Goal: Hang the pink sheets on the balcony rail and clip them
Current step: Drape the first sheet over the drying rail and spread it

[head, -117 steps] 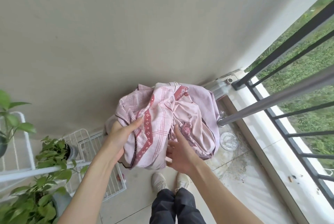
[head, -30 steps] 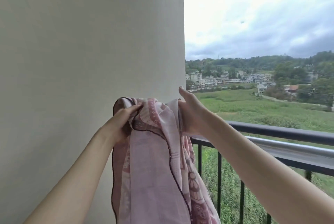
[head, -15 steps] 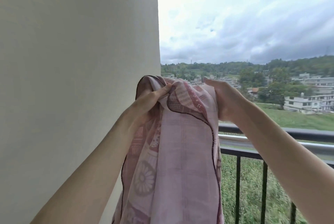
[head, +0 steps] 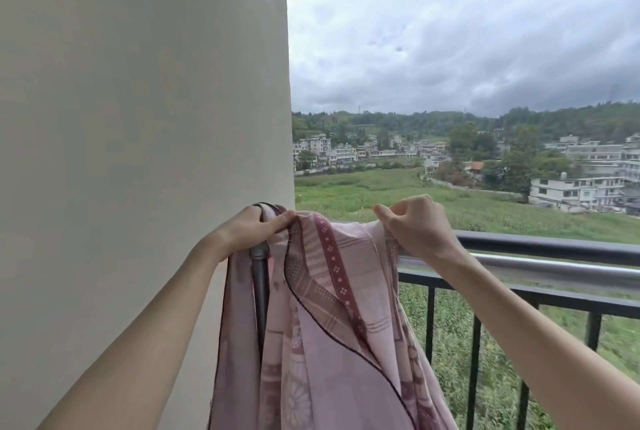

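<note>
Against the pale wall (head: 138, 152) on the left, the pink sheet (head: 329, 343) hangs bunched and long, its top edge lifted level with the balcony rail (head: 554, 249), which runs off to the right with a silver bar (head: 554, 272) just below its dark top. Nothing is draped over the rail yet; the cloth sits at its left end, beside a dark upright pipe (head: 260, 291). Holding it high likely keeps the hem clear and lets the edge be spread along the rail. The left hand (head: 254, 230) pinches gathered folds near the wall; the right hand (head: 417, 225) pinches the top edge further right, pulling a short span taut between them. No clips are visible.
</note>
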{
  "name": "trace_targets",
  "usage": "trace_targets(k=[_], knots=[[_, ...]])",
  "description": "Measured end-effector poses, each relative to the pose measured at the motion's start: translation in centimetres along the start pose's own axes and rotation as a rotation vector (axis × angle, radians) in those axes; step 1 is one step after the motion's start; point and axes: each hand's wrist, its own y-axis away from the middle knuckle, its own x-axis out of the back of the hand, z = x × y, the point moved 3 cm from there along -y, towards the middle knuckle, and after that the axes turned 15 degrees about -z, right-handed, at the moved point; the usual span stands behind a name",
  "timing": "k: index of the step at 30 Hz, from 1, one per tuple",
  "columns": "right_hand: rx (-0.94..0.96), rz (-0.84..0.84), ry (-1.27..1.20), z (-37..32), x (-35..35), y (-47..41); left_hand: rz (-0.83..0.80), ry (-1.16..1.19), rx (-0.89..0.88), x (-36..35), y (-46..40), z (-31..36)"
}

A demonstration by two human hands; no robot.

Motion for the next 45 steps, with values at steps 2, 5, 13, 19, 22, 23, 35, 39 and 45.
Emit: trace_targets(k=[2,5,13,19,22,23,35,39,45], knots=[[0.153,0.119,0.232,-0.4,-0.4,0.7,0.063,-0.042,-0.016,0.0,-0.3,0.4],[0.193,-0.061,0.379,0.0,-2.3,1.3,0.199,-0.026,-0.126,0.4,-1.3,2.0],[0.331,0.206,0.681,1.6,-4.7,2.5,-0.125,-0.187,0.333,-2.2,-4.5,1.1],[0.339,0.216,0.654,1.5,-4.8,2.5,0.454,-0.288,0.103,0.1,-1.1,1.5],[0.362,0.258,0.602,1.6,-5.3,3.0,0.245,-0.131,-0.272,-4.5,1.7,2.4],[0.387,0.283,0.557,1.8,-5.5,3.4,0.218,-0.223,-0.304,-6.1,2.1,2.5],[0.020,-0.287,-0.563,6.1,-8.9,4.6,0.445,-0.456,-0.279,-8.1,1.0,1.4],[-0.026,-0.242,-0.815,5.8,-8.7,4.1,0.446,-0.426,-0.273,-7.7,0.5,0.9],[0.181,-0.064,-0.841,3.5,-4.1,4.3,0.458,-0.317,-0.294,-6.9,-0.8,0.6]])
